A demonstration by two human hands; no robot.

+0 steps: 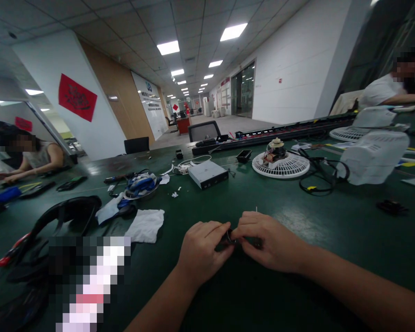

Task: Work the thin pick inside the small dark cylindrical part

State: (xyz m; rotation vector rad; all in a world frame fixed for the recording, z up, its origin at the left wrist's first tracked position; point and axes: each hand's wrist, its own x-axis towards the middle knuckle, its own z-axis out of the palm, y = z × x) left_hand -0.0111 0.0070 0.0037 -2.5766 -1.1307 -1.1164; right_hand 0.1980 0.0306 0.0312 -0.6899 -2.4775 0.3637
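Note:
Both hands meet low in the middle of the head view, over the dark green table (297,295). My left hand (204,249) is closed, thumb and fingers pinching a small dark part (229,237) with a thin, shiny curved edge. My right hand (268,240) pinches the same part from the other side, its fingertips nearly touching those of the left. Most of the part is hidden by the fingers, so its shape cannot be made out. A thin pale tip sticks up just behind the right hand.
Ahead stand a silver disc drive (207,174), a white fan grille with a motor (281,164) and a small black tray (244,156). A white cloth (146,225), black headgear (60,216) and a red-handled tool (12,251) lie left. White housings (373,157) stand right. People sit at both sides.

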